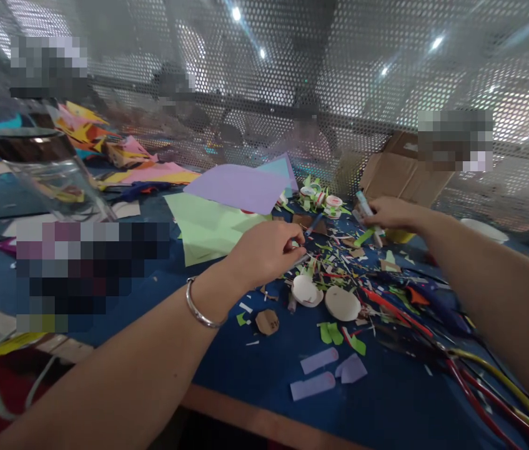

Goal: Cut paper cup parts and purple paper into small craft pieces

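Note:
My left hand (273,250), with a silver bangle at the wrist, is closed above the paper scraps. Something thin and pale shows at its fingertips, too small to name. My right hand (393,214) reaches in over the far side of the scraps, its fingers around a slim whitish tube with a pale blue end (363,203). Below the left hand lie two white discs (343,303) and a brown cardboard piece (268,322). Purple paper strips (319,360) lie nearer me, beside a folded purple piece (352,369).
Purple (236,186) and green sheets (212,231) lie at the back. Scissors with red and yellow handles (498,387) are at right. A glass jug (58,175) stands at left. A cardboard box (405,169) leans against the perforated metal screen (264,81).

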### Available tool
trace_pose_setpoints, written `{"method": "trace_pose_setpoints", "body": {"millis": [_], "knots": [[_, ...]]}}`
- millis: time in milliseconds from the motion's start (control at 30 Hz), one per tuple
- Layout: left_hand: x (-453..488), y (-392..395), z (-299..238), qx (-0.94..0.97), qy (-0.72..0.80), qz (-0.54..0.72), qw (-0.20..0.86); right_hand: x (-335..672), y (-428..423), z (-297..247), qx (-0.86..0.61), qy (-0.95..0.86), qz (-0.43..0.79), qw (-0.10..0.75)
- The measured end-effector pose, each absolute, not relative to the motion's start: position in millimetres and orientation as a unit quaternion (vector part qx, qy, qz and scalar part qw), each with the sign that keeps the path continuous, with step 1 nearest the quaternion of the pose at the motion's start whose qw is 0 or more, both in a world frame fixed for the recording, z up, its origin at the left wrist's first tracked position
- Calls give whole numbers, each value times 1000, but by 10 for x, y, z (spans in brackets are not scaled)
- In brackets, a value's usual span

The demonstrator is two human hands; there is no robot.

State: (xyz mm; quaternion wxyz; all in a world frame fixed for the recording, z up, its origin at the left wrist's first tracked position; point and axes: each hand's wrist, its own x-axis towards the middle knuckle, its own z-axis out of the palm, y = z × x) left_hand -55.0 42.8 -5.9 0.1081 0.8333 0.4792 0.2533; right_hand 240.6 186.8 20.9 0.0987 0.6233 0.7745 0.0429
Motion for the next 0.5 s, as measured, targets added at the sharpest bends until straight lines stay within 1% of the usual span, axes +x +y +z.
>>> {"method": "trace_pose_setpoints", "body": {"millis": [133,367,500], "knots": [[-528,403,-38,834,469,263,124,2651,1809,409,679,731,12,65],[-527,402,-34,831,474,262,127,2942,1819,579,781,611,94,-94],[-539,381,-27,835,467,263,124,3052,1797,551,803,570,106,-138]]}}
